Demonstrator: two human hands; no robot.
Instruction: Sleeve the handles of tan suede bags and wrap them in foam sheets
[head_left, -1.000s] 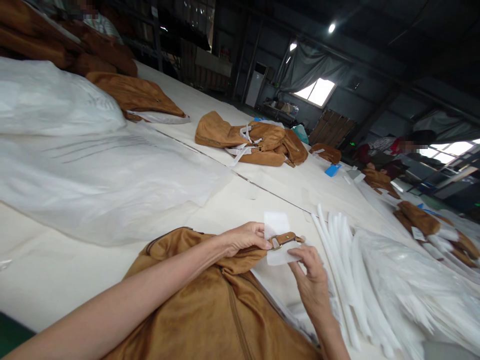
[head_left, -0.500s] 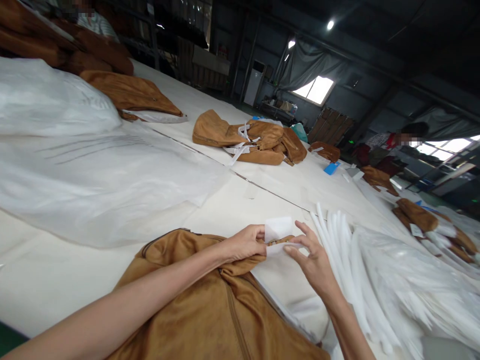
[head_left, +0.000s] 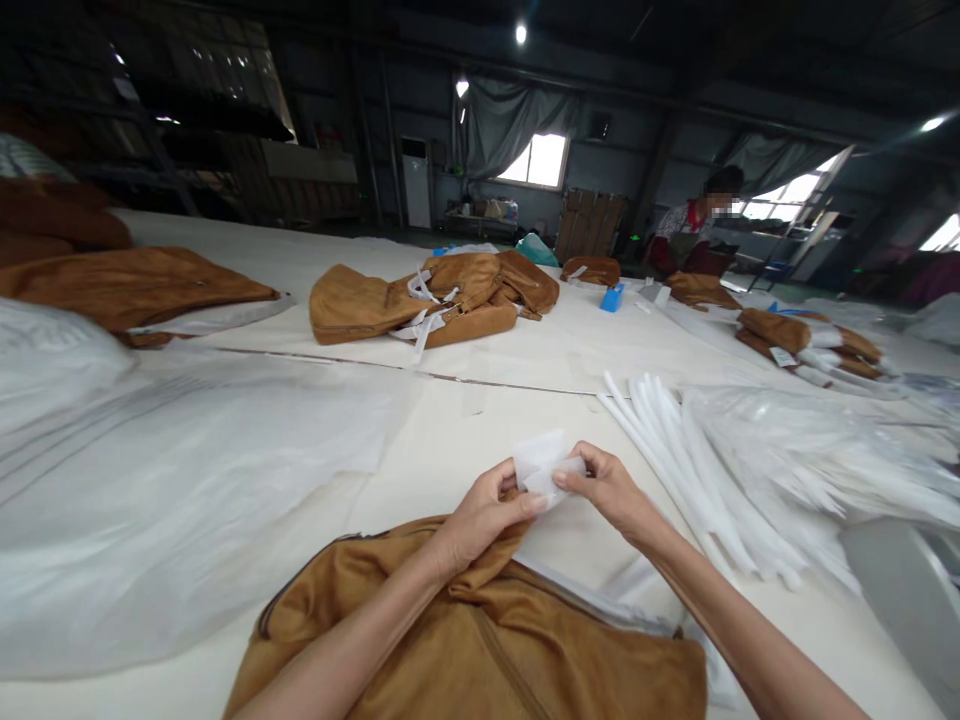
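A tan suede bag point(head_left: 465, 640) lies on the cream table point(head_left: 465, 430) right in front of me. My left hand point(head_left: 480, 515) grips the bag's strap end, fingers closed. My right hand point(head_left: 607, 485) pinches a small white foam sheet point(head_left: 541, 462) that is folded round the strap's buckle. The buckle itself is hidden under the foam. Both hands meet at the foam, just above the bag's top edge.
Clear plastic bags point(head_left: 150, 470) spread across the left. White foam strips and plastic sleeves point(head_left: 735, 450) lie to the right. More tan bags point(head_left: 435, 300) sit mid-table, others at the left point(head_left: 135, 285) and far right point(head_left: 802, 335). A person point(head_left: 694, 235) works at the far end.
The foam sheet has been folded over the buckle, which showed a second ago and is now covered. My right hand closed onto it. The camera swung, so the view is now level.
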